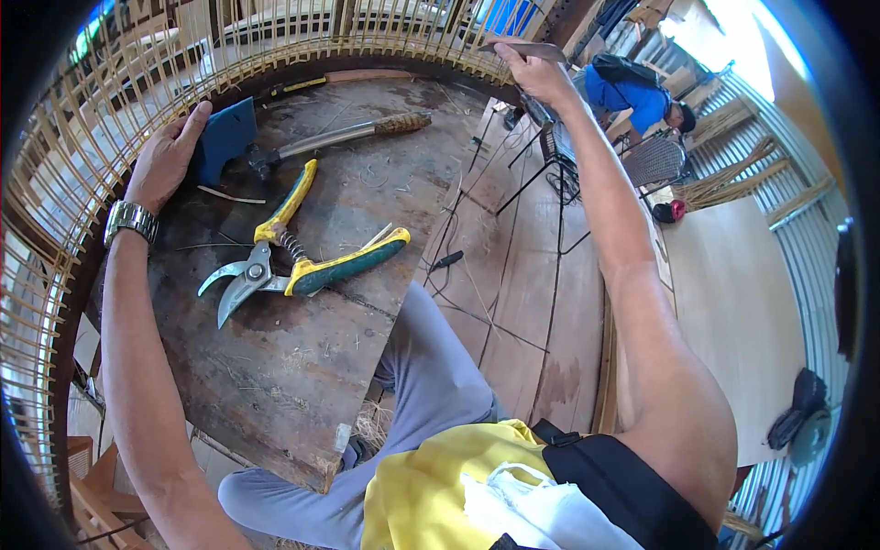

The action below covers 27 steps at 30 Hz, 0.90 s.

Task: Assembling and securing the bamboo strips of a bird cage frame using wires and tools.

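Observation:
At the left, my left hand (165, 160), with a metal watch on the wrist, is closed at the edge of a stiff blue sheet (225, 137); its fingers are partly hidden. My right hand (543, 77) reaches far forward, pinching a thin, flat brown piece (527, 49) whose material I cannot tell. Between my arms, on the dark wooden worktop (275, 385), lie pruning shears (293, 247) with yellow and green handles, their blades apart. Behind the shears lies a hammer (344, 137) with a metal shaft and a worn brown grip.
A curved woven cane frame (55, 266) rings the worktop's left and far sides. A yellow-and-black tool (298, 86) lies by the far rim. Black-legged stands (550, 160) and a dark cable (447, 260) are on the plank floor. A person in blue (632, 92) bends over at the far right.

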Tool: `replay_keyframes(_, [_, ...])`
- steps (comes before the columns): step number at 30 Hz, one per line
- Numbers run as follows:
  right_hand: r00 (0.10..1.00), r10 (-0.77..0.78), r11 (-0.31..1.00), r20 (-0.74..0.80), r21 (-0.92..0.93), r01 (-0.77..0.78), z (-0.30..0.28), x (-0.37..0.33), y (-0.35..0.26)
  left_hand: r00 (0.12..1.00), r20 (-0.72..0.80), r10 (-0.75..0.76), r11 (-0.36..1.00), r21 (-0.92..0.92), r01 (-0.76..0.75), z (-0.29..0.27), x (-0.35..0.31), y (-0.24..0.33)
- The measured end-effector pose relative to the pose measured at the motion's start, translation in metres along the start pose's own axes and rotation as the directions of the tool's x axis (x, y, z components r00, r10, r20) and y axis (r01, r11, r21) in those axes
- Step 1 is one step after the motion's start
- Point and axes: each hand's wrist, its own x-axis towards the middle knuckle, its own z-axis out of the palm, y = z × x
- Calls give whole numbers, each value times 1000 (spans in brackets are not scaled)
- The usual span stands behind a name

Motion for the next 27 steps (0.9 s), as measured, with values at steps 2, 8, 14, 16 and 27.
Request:
replay_keyframes(2, [996, -67, 997, -60, -46, 64, 11, -4, -5, 1000, 15, 4, 1000, 19, -4, -1, 1, -1])
replay_keyframes(8, [998, 38, 994, 50, -103, -32, 25, -5, -16, 1000, 11, -12, 1000, 22, 11, 0, 2, -3])
replay_keyframes(14, [998, 17, 999, 52, -46, -15, -11, 7, 7, 1000, 3, 30, 999, 24, -30, -1, 2, -3])
replay_keyframes(16, [998, 43, 997, 51, -71, -39, -8, 0, 9, 1000, 5, -4, 1000, 24, 3, 0, 3, -5])
replay_keyframes(27, [980, -197, 927, 36, -318, 198, 22, -19, -17, 1000, -3, -3, 999, 32, 3, 2, 6, -10])
